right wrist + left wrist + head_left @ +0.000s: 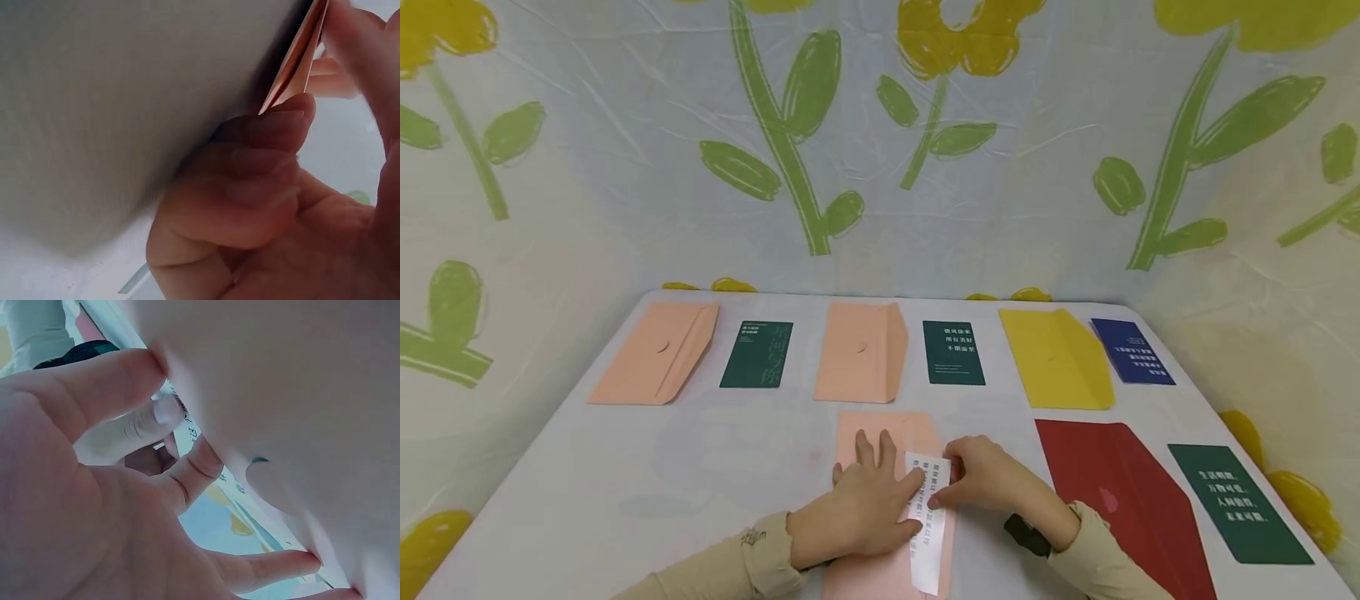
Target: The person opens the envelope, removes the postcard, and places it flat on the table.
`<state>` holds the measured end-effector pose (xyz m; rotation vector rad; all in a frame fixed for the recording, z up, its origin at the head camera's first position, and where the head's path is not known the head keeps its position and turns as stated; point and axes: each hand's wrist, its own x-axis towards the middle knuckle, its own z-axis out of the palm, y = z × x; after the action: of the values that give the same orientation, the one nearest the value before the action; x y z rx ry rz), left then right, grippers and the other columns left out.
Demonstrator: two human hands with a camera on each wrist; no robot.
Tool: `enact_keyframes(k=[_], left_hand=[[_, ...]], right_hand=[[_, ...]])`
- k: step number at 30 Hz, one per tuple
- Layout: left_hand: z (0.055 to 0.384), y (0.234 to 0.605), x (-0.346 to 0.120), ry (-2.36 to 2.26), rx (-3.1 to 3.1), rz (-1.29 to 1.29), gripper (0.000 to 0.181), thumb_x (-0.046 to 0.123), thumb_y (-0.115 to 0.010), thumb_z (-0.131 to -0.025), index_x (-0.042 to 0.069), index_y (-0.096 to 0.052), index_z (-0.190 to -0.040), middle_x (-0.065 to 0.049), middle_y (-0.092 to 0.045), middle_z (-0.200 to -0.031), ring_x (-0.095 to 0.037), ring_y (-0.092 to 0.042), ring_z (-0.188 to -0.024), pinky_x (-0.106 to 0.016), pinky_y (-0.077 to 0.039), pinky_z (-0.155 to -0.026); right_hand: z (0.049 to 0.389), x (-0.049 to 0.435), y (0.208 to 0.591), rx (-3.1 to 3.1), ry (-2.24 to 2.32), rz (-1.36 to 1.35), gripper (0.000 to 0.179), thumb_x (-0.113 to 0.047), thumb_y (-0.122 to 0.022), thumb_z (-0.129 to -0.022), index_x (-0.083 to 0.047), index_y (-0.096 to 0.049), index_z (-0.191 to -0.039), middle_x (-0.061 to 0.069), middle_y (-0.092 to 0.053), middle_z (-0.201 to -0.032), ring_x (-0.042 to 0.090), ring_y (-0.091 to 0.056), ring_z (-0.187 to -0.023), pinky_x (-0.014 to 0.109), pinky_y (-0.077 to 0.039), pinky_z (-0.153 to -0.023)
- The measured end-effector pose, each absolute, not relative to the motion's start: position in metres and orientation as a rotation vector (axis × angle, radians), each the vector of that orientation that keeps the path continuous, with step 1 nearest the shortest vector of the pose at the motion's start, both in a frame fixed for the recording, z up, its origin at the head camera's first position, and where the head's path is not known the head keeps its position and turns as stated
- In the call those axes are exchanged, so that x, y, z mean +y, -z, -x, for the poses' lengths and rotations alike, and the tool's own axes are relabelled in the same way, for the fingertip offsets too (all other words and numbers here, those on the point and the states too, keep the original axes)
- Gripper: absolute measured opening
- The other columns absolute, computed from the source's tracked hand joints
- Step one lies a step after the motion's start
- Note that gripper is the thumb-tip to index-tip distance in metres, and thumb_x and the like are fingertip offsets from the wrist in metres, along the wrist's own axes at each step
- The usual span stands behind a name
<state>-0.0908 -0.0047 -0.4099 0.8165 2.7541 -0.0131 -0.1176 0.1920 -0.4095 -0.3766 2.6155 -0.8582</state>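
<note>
A pink envelope [857, 575] lies at the front middle of the table. On its right part shows a white card [931, 550] with printed dark characters; whether its left side is tucked inside I cannot tell. My left hand [865, 504] rests spread on the envelope, its straight fingers touching the paper and the card's left side. At the right edge my right hand [988, 475] pinches, thumb on the card and fingers curled by the envelope's edge. The right wrist view shows layered pink paper [299, 62] between that thumb and fingers.
Along the back lie two pink envelopes [651, 354] [853, 358], a yellow envelope [1052, 367], two dark green cards [756, 354] [952, 354] and a blue card [1131, 350]. A red envelope [1120, 483] and a green card [1236, 504] lie to the right. A flowered cloth [1000, 208] hangs behind.
</note>
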Motion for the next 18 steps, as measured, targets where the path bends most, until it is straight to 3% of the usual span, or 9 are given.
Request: enact_keyframes(k=[9, 18], left_hand=[[0.0914, 0.4081, -0.0045, -0.006, 2.736, -0.817, 0.061, 0.063, -0.057, -0.091, 0.034, -0.048, -0.143, -0.027, -0.026, -0.155, -0.058, -0.027, -0.137, -0.067, -0.050, -0.079], [0.0905, 0.4067, -0.0048, 0.018, 2.726, -0.803, 0.064, 0.065, -0.056, -0.090, 0.034, -0.048, -0.144, -0.026, -0.026, -0.156, -0.056, -0.026, -0.138, -0.066, -0.050, -0.082]], right_hand=[[0.1214, 0.1956, 0.4108, 2.606, 0.966, 0.458, 0.015, -0.021, -0.080, -0.083, -0.010, -0.070, -0.083, -0.004, -0.055, -0.064, 0.015, -0.051, -0.064, 0.024, -0.042, -0.053], [0.1240, 0.2008, 0.4098, 2.564, 0.943, 0.453, 0.012, -0.015, -0.078, -0.085, -0.005, -0.071, -0.085, -0.001, -0.056, -0.067, 0.015, -0.051, -0.063, 0.025, -0.042, -0.053]])
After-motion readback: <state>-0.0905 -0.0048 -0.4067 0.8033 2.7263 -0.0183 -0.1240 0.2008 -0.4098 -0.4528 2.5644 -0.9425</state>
